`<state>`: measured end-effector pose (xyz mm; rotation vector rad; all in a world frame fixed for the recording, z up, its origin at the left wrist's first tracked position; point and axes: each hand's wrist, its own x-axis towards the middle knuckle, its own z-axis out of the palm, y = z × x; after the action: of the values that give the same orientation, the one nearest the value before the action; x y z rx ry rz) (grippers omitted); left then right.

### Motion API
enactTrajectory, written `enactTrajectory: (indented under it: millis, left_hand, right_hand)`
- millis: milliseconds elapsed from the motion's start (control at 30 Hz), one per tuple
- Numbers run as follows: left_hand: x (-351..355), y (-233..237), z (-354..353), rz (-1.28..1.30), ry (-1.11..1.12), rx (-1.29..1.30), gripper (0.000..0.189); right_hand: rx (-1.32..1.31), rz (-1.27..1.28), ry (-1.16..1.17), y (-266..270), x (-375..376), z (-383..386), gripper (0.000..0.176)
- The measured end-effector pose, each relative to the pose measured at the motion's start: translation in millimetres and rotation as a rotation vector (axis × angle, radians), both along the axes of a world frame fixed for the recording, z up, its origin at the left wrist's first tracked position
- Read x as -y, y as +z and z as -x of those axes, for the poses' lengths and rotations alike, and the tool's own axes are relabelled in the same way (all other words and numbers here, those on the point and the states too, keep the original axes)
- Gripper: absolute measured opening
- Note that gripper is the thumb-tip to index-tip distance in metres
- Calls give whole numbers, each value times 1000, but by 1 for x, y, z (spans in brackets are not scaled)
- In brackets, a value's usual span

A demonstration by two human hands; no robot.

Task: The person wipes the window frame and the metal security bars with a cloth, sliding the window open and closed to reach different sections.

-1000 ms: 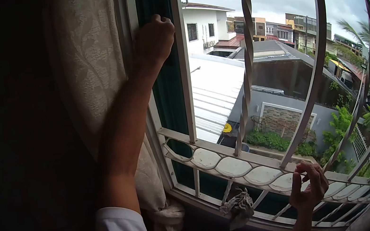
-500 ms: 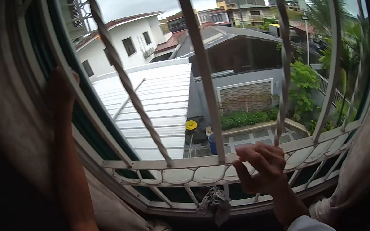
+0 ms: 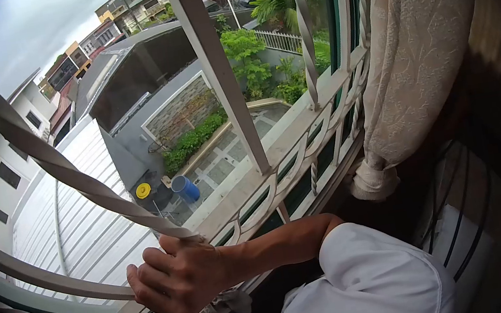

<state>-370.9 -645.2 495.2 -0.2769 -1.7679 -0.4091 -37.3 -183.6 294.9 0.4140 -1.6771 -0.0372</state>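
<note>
My right hand [image 3: 181,280] is closed, its knuckles towards me, in front of the horizontal rail [image 3: 238,200] of the white window grille. The lower end of a twisted bar [image 3: 83,188] meets the rail just above my fingers. Whether the fingers wrap the rail or hold something small is hidden behind the hand. A crumpled grey rag [image 3: 236,301] hangs on the lower grille just below my wrist. My left hand is out of view.
A tied cream curtain [image 3: 409,48] hangs at the window's right side. A straight upright bar [image 3: 214,65] crosses the opening. Outside lie a white metal roof [image 3: 86,181], a blue drum [image 3: 185,189] and a yellow lid [image 3: 143,190].
The view has turned and tilted to the right. My right hand has moved left along the rail, and its fingers have curled from a loose pinch. My left arm has left the picture.
</note>
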Motion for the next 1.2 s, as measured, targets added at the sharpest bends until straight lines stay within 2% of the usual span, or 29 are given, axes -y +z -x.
enactTrajectory:
  millis: [233,467,567,767,833,900,933,967,1000,1067,1100,1133,1167,1200]
  left_hand:
    - [24,-76,-52,-318,-322,100,37]
    - [39,-139,-95,-552,-484,165,34]
    - [43,-150,-102,-605,-518,177,33]
    - [39,-158,-102,-669,-586,190,30]
    - [32,-158,-96,-689,-611,197,29]
    - [28,-158,-91,-713,-638,209,28]
    - [26,-156,-90,-721,-652,207,27]
    - [26,-156,-89,-732,-664,201,27]
    - [26,-156,-89,-740,-670,199,27]
    - [23,-155,-86,-758,-695,207,26]
    - [20,-154,-85,-762,-706,213,25]
    - [18,-153,-83,-766,-721,217,25]
    - [13,-149,-79,-767,-739,222,24]
    - [12,-149,-77,-775,-754,229,24]
  right_hand:
    - [32,33,0,-4,4,2,24]
    - [97,69,-9,5,15,0,27]
    - [121,97,-12,7,15,-3,26]
    - [53,100,-48,-2,12,0,35]
    - [53,106,-44,-3,9,-2,29]
    - [1,130,255,-10,4,-2,23]
    - [-2,256,466,-8,4,-19,25]
    - [-46,328,510,-3,-3,-43,26]
    - [-60,348,455,-5,-18,-66,24]
    - [-91,379,155,-10,-64,-108,15]
    - [-46,471,-10,-15,-94,-127,10]
    - [-37,774,-53,-25,-119,-142,14]
    - [0,1052,217,-32,-149,-163,26]
    - [2,1042,96,-33,-172,-185,34]
